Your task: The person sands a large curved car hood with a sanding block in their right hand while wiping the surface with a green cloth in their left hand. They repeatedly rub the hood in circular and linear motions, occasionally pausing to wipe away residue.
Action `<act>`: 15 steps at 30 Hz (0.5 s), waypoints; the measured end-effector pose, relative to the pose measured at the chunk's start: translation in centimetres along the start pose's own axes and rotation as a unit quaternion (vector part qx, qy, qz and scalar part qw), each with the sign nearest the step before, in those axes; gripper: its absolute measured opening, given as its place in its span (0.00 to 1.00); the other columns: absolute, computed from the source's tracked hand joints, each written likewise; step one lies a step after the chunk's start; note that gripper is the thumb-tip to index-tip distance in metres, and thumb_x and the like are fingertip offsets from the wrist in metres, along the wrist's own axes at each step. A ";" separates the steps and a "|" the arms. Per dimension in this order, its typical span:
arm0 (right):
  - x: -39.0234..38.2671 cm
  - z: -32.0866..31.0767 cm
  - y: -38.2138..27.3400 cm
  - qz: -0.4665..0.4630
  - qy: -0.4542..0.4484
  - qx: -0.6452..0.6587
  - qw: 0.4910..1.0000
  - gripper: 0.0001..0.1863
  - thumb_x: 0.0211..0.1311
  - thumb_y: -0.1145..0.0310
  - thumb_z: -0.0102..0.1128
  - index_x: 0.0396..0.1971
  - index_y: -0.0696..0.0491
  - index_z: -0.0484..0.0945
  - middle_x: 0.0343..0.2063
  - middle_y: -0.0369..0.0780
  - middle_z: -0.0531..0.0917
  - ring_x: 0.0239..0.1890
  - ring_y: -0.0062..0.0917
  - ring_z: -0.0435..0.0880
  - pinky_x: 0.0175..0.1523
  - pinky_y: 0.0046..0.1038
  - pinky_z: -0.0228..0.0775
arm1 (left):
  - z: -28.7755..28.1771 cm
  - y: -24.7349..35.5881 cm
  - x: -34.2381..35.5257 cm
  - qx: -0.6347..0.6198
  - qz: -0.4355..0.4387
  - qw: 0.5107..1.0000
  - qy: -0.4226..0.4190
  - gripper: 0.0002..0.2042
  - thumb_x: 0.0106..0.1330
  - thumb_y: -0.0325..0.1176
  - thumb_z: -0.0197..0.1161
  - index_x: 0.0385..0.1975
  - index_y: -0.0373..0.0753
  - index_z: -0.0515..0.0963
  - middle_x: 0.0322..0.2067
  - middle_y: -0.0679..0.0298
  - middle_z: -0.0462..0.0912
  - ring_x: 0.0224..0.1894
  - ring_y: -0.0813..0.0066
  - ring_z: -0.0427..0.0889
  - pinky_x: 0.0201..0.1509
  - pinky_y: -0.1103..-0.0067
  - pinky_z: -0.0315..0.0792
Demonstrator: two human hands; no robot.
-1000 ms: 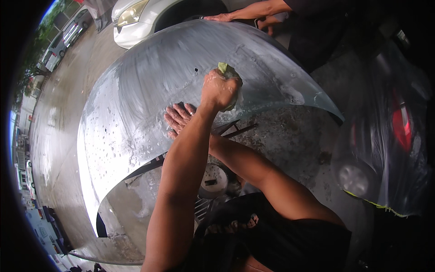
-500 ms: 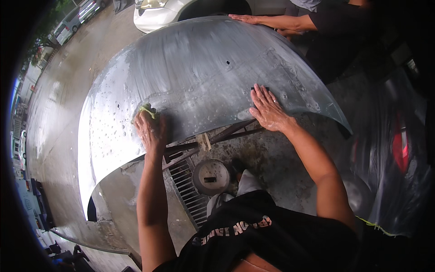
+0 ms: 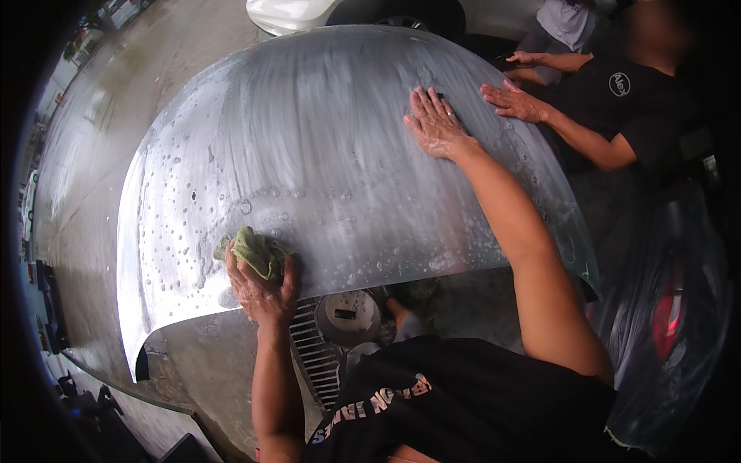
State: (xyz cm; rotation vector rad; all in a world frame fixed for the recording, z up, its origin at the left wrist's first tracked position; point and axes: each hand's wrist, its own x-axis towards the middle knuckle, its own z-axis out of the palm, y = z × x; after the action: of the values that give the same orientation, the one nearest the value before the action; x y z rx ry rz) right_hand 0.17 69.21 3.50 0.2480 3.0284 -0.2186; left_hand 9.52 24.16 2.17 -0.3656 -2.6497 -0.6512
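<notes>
A grey car hood lies before me, wet, with milky streaks across its middle and soapy bubbles along its left and near edge. My left hand grips a crumpled green cloth against the near left part of the hood. Farther up on the right, my right hand is pressed flat on the surface. Under its fingertips shows the edge of a dark sanding pad, the rest of it covered by the hand. Close to the right of that hand, a co-worker's hand reaches over the hood.
Below the hood's near edge stands a round bucket with a dark block in it, beside a floor grate. A white car is parked beyond the hood. Clear plastic sheeting hangs at the right. The co-worker stands at the far right.
My right hand has slid away from me up the hood with the dark pad. My left hand and the cloth sit nearer the hood's near edge. The co-worker's hand has moved right and nearer.
</notes>
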 end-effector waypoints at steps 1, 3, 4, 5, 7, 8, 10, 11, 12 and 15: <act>-2.9 0.2 -0.9 -0.028 -0.016 -0.002 0.999 0.40 0.83 0.43 0.28 0.82 0.55 0.40 0.83 0.45 0.41 0.85 0.41 0.34 0.86 0.45 0.29 | -0.3 -0.1 -0.2 0.007 -0.002 1.000 0.004 0.40 0.64 0.52 0.70 0.70 0.35 0.62 0.69 0.41 0.65 0.73 0.36 0.64 0.75 0.49 0.60; -9.7 0.6 -2.0 -0.085 -0.037 -0.020 0.996 0.41 0.83 0.45 0.30 0.82 0.56 0.40 0.83 0.47 0.40 0.85 0.42 0.34 0.86 0.46 0.29 | -0.4 -0.1 -0.1 0.005 -0.008 1.000 0.006 0.40 0.63 0.53 0.72 0.68 0.35 0.62 0.70 0.42 0.65 0.73 0.36 0.63 0.75 0.48 0.60; -13.2 0.8 -2.4 -0.111 -0.044 -0.033 0.992 0.41 0.83 0.45 0.32 0.82 0.57 0.40 0.83 0.47 0.40 0.85 0.42 0.34 0.86 0.46 0.29 | -0.3 0.0 0.0 0.000 -0.009 1.000 0.006 0.41 0.62 0.53 0.73 0.67 0.35 0.63 0.70 0.42 0.65 0.74 0.36 0.63 0.75 0.48 0.60; -16.3 0.8 -3.1 -0.134 -0.063 -0.024 0.989 0.41 0.83 0.44 0.33 0.82 0.57 0.40 0.83 0.48 0.40 0.85 0.43 0.34 0.86 0.47 0.29 | -0.3 0.2 0.1 -0.001 -0.005 1.000 0.005 0.42 0.60 0.55 0.74 0.67 0.35 0.63 0.70 0.42 0.64 0.74 0.36 0.63 0.75 0.48 0.60; -19.1 0.7 -4.6 -0.180 -0.072 -0.028 0.981 0.42 0.82 0.44 0.34 0.82 0.57 0.40 0.83 0.48 0.41 0.85 0.43 0.35 0.86 0.47 0.30 | -0.3 0.6 0.4 -0.002 0.004 1.000 0.002 0.46 0.56 0.58 0.77 0.67 0.36 0.63 0.71 0.43 0.64 0.74 0.36 0.62 0.76 0.48 0.59; -19.3 1.0 -6.0 -0.204 -0.064 -0.037 0.976 0.42 0.82 0.43 0.34 0.82 0.57 0.40 0.83 0.48 0.41 0.85 0.44 0.35 0.86 0.47 0.30 | -0.5 0.7 0.4 0.003 0.009 1.000 0.001 0.50 0.52 0.59 0.79 0.68 0.36 0.62 0.71 0.43 0.63 0.74 0.36 0.62 0.75 0.49 0.60; -16.5 1.0 -8.7 -0.222 -0.076 -0.022 0.972 0.42 0.82 0.45 0.37 0.82 0.56 0.40 0.83 0.49 0.42 0.85 0.44 0.36 0.85 0.47 0.31 | -0.7 0.6 0.1 0.015 0.014 1.000 -0.003 0.57 0.46 0.60 0.83 0.72 0.38 0.60 0.71 0.45 0.62 0.74 0.37 0.63 0.75 0.51 0.61; -13.2 1.5 -9.6 -0.217 -0.052 -0.029 0.974 0.42 0.82 0.44 0.34 0.82 0.56 0.40 0.83 0.48 0.42 0.85 0.43 0.36 0.86 0.46 0.30 | -0.9 0.5 0.0 0.017 0.009 1.000 -0.007 0.58 0.44 0.61 0.84 0.72 0.38 0.60 0.72 0.45 0.62 0.74 0.37 0.62 0.75 0.51 0.61; -9.4 2.0 -10.0 -0.211 -0.028 -0.036 0.976 0.42 0.82 0.42 0.30 0.82 0.55 0.40 0.83 0.48 0.42 0.85 0.42 0.36 0.86 0.45 0.30 | -0.8 0.4 -0.2 0.018 0.004 1.000 -0.010 0.59 0.42 0.62 0.84 0.72 0.38 0.59 0.72 0.45 0.62 0.74 0.38 0.62 0.76 0.51 0.61; 2.0 0.1 -10.9 -0.158 -0.040 -0.022 0.986 0.41 0.82 0.41 0.23 0.82 0.54 0.40 0.83 0.44 0.42 0.85 0.38 0.35 0.86 0.43 0.28 | -1.3 0.9 0.3 0.018 0.003 0.999 -0.026 0.59 0.42 0.61 0.84 0.72 0.38 0.59 0.72 0.46 0.61 0.74 0.38 0.62 0.76 0.51 0.60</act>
State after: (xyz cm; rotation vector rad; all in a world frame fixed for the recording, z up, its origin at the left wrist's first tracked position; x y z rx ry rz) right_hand -3.64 58.82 4.64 -0.2404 2.9731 -0.1773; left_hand 9.97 24.33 3.75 -0.3843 -2.7048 -0.5990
